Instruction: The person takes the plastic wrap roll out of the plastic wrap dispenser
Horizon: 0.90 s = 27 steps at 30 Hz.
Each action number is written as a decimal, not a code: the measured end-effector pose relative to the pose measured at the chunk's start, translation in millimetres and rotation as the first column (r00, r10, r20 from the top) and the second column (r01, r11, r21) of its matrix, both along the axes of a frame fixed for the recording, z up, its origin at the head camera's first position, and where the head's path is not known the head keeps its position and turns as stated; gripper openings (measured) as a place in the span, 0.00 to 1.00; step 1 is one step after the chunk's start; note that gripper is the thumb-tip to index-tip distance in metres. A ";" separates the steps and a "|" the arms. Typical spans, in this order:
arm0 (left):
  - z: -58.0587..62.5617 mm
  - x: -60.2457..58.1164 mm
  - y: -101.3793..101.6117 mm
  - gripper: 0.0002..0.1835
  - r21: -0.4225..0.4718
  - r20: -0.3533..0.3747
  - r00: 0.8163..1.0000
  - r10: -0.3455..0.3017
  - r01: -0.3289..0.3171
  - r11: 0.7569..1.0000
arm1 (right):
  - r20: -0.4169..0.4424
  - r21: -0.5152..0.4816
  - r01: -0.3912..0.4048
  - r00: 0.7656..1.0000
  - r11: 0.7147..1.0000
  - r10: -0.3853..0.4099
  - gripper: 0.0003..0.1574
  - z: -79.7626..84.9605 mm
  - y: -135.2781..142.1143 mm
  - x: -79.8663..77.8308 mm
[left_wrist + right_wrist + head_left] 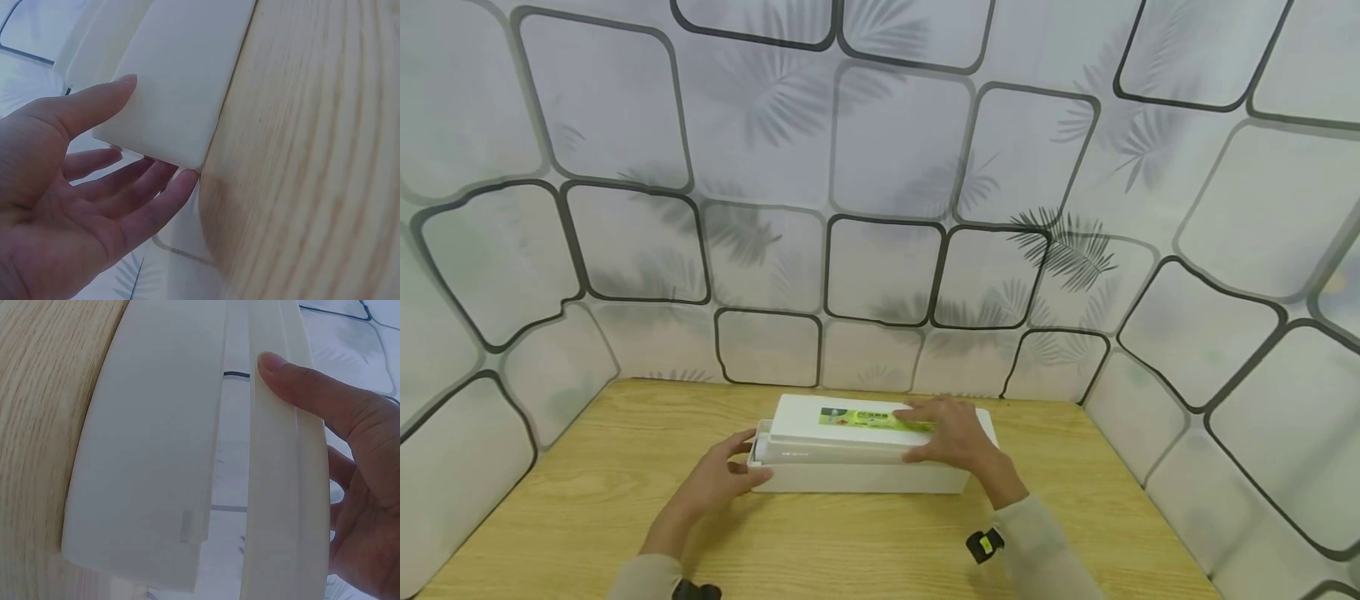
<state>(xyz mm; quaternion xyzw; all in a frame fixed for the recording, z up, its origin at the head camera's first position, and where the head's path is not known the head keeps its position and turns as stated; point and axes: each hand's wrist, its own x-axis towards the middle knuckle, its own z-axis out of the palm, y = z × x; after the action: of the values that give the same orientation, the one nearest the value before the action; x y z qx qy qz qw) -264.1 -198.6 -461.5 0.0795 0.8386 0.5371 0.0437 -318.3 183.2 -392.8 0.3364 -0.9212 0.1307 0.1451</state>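
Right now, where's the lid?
Head view, lower centre: the white lid is just above the white box, its right part held by the right hand.

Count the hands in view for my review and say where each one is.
2: the left hand holds the left end of the white box; the right hand grips the lid toward its right end. No others show.

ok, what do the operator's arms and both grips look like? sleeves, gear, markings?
Left grip and right grip: no gloves. Left sleeve and right sleeve: plain, pale beige, reaching near the wrist. The right wrist has a small, blocky black unit with a yellow patch; the left black unit is cut off by the frame. No cables visible.
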 end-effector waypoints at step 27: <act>4.2 2.3 -3.8 0.46 0.087 0.066 0.997 -0.036 0.030 0.996 | 0.041 -0.004 0.078 0.996 0.997 -0.078 0.40 7.5 34.4 -6.5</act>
<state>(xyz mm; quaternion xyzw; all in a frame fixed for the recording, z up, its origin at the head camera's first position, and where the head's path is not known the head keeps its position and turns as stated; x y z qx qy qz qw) -261.7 -202.4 -457.2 0.0771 0.8113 0.5743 0.0775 -324.7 217.6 -385.3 0.2970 -0.9361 0.1345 0.1321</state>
